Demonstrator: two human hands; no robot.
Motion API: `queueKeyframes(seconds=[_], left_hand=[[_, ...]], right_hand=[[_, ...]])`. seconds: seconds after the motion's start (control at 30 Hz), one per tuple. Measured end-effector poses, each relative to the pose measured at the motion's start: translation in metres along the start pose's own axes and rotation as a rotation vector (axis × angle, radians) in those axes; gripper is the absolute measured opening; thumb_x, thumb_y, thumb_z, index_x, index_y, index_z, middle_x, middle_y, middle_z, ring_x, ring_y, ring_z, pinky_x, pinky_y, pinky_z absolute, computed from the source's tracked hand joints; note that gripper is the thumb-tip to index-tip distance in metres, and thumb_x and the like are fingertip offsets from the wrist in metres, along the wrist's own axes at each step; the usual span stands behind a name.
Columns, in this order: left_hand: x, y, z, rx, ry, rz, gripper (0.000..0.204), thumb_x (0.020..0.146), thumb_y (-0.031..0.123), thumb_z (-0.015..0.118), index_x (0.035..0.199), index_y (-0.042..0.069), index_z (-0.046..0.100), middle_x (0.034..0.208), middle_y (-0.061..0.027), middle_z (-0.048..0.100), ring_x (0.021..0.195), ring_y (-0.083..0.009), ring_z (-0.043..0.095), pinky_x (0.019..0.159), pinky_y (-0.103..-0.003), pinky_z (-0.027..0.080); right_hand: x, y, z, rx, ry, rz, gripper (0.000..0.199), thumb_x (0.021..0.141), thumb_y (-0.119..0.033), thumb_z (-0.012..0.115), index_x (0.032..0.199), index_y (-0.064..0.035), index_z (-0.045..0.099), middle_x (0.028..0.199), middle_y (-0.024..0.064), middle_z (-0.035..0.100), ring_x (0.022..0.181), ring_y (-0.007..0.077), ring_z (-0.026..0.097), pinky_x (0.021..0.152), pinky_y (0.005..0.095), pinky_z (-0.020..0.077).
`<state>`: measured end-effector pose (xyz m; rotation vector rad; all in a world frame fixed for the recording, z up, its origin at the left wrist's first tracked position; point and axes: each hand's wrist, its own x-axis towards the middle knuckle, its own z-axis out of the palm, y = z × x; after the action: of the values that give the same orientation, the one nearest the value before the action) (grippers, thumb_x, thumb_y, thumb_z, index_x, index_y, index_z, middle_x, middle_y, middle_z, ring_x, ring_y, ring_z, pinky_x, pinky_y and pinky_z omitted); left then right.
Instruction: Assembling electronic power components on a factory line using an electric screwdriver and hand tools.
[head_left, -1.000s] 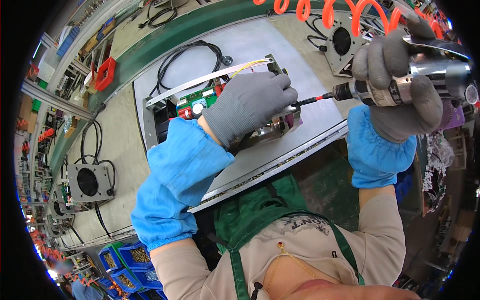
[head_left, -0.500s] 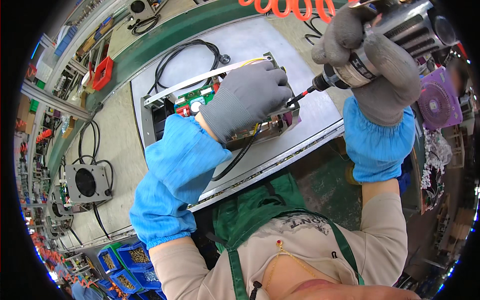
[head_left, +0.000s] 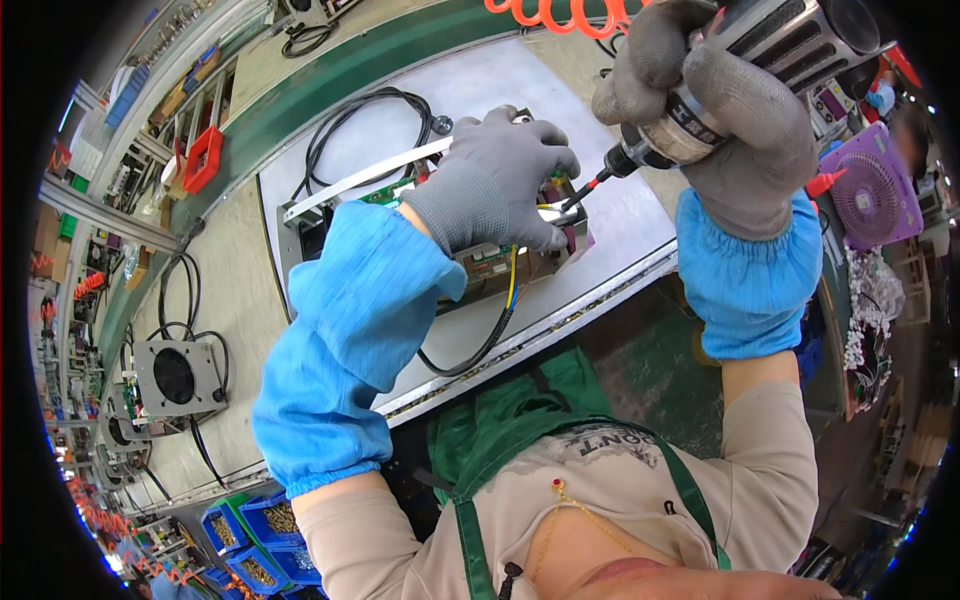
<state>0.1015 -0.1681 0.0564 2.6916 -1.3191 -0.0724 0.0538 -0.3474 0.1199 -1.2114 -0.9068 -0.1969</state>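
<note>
In my right hand [head_left: 745,140], gloved in grey, is a silver and black power screwdriver [head_left: 682,131], with the fingers wrapped round its body. Its bit [head_left: 583,193] slants down to the left, with the tip at the right end of a metal-framed electronic unit [head_left: 287,246]. Whether the tip touches a screw I cannot tell. My left hand [head_left: 495,180], also gloved, lies across that end of the unit, fingers spread and thumb apart. It covers part of the circuit board and of the long pale metal bar [head_left: 365,178]. A black cable [head_left: 470,360] with yellow wire comes out at the near side.
A coiled black cable [head_left: 318,140] lies behind the unit on the white work surface [head_left: 620,225]. Left on the bench stands another unit with a fan [head_left: 172,377]. Blue bins [head_left: 270,518] of small parts are at lower left. A purple fan [head_left: 868,190] stands at right.
My left hand has shifted slightly away from me, its fingers now spread wider. The screwdriver has moved left with my right hand, its tip now farther in over the unit's end.
</note>
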Motion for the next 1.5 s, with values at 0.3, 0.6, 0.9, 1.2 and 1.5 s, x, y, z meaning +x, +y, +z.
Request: queueKeyframes(seconds=[0.3, 0.6, 0.9, 1.2, 1.5], left_hand=[[-0.004, -0.001, 0.006, -0.016, 0.053, -0.007, 0.058, 0.057, 0.050, 0.078, 0.107, 0.023, 0.067, 0.115, 0.0038, 0.060, 0.115, -0.0312, 0.050, 0.092, -0.049, 0.039], [-0.007, -0.013, 0.020, -0.386, 0.022, 0.017, 0.060, 0.057, 0.054, 0.078, 0.108, 0.024, 0.067, 0.113, 0.0021, 0.060, 0.108, -0.0309, 0.053, 0.088, -0.049, 0.041], [-0.012, -0.007, 0.014, -0.131, 0.108, 0.027, 0.055, 0.055, 0.046, 0.079, 0.104, 0.023, 0.067, 0.104, 0.0008, 0.061, 0.104, -0.0287, 0.054, 0.083, -0.047, 0.041], [-0.018, 0.000, 0.003, 0.001, 0.028, -0.060, 0.060, 0.057, 0.048, 0.080, 0.110, 0.026, 0.065, 0.108, 0.0004, 0.060, 0.107, -0.0291, 0.054, 0.086, -0.048, 0.042], [-0.019, -0.003, 0.003, -0.007, 0.021, -0.055, 0.061, 0.057, 0.048, 0.080, 0.109, 0.019, 0.065, 0.111, -0.0015, 0.059, 0.112, -0.0300, 0.050, 0.090, -0.047, 0.039]], right_hand=[[0.009, -0.017, 0.009, 0.019, -0.016, 0.010, 0.055, 0.070, -0.008, 0.072, 0.120, 0.0034, 0.050, 0.087, 0.0121, 0.065, 0.075, 0.0191, 0.067, 0.061, 0.0245, 0.0542], [0.026, 0.015, 0.020, -0.592, -0.206, -0.343, 0.036, 0.078, -0.007, 0.060, 0.112, -0.0012, 0.053, 0.087, 0.0078, 0.057, 0.074, 0.0158, 0.060, 0.066, 0.0304, 0.0520], [0.036, 0.035, 0.022, 0.301, -0.378, -0.234, 0.057, 0.063, 0.007, 0.068, 0.118, 0.0071, 0.051, 0.100, 0.0224, 0.061, 0.065, 0.0186, 0.063, 0.050, 0.0264, 0.0496], [0.018, 0.018, 0.040, -0.122, -0.143, 0.224, 0.039, 0.082, -0.018, 0.049, 0.118, -0.0030, 0.047, 0.070, 0.0046, 0.043, 0.057, 0.0141, 0.044, 0.053, 0.0323, 0.0393], [0.014, 0.018, 0.042, -0.259, 0.107, 0.068, 0.040, 0.082, -0.018, 0.055, 0.117, 0.0006, 0.052, 0.080, 0.0060, 0.053, 0.066, 0.0162, 0.054, 0.063, 0.0348, 0.0474]])
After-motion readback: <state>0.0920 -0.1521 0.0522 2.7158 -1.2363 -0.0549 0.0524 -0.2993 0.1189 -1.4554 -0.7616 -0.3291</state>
